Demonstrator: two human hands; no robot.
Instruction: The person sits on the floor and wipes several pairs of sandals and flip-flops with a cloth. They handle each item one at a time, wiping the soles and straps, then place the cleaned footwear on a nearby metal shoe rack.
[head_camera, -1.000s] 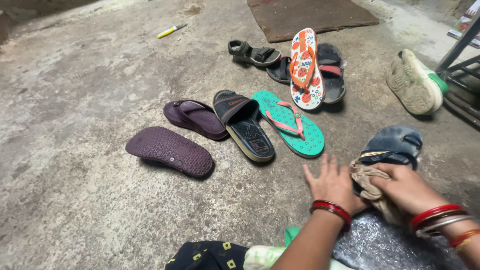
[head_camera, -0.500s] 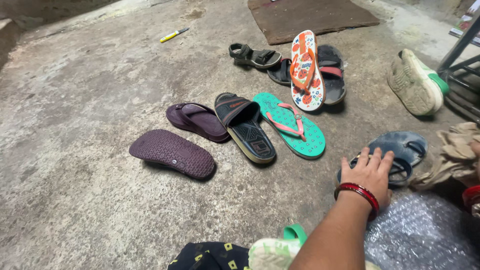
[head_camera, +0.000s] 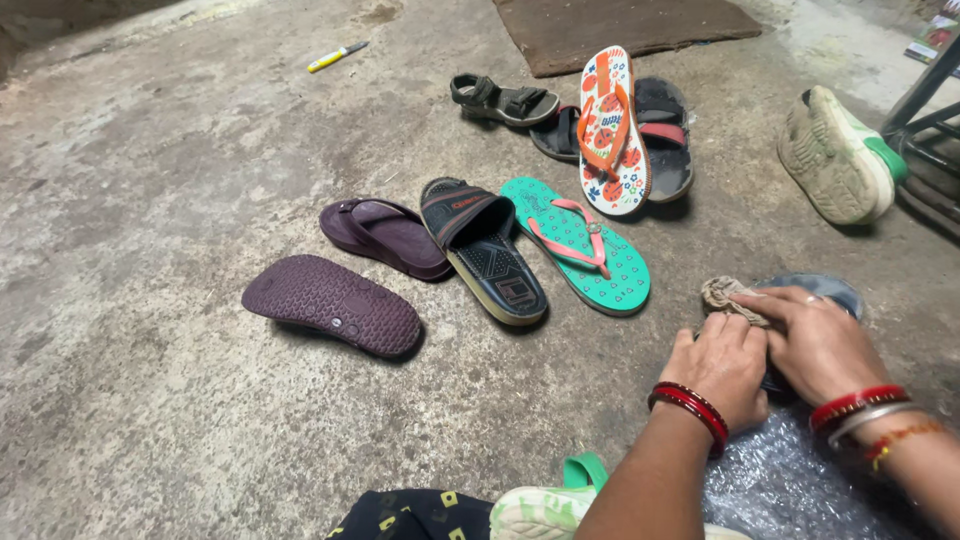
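Low on the right of the concrete floor (head_camera: 150, 400): a dark blue sandal (head_camera: 830, 292), mostly hidden under both hands. Right hand (head_camera: 820, 340) flat on top, fingers (head_camera: 775, 300) pressed together and pinning a crumpled beige rag (head_camera: 728, 297) against the sandal. Left hand (head_camera: 722, 365) alongside, touching it, fingers curled down over the sandal's near edge, holding it steady. Red bangles on both wrists.

Close by on the left, a teal flip-flop (head_camera: 580, 245), then a black slide (head_camera: 485, 250), a purple sandal (head_camera: 385, 235) and its mate flipped sole-up (head_camera: 335, 305). Farther back an orange-and-white flip-flop (head_camera: 613, 130) lying over darker sandals, a dirty white sneaker (head_camera: 835, 155) well apart on the right, a yellow pen (head_camera: 335, 57) far off. Bubble wrap (head_camera: 790, 485) just beneath the wrists.

Risks, judging from here: rag bunched small, so easily slipping out from under the fingers; sandal skidding on gritty concrete if the left grip loosens; a wide sweep nudging the teal flip-flop nearby.
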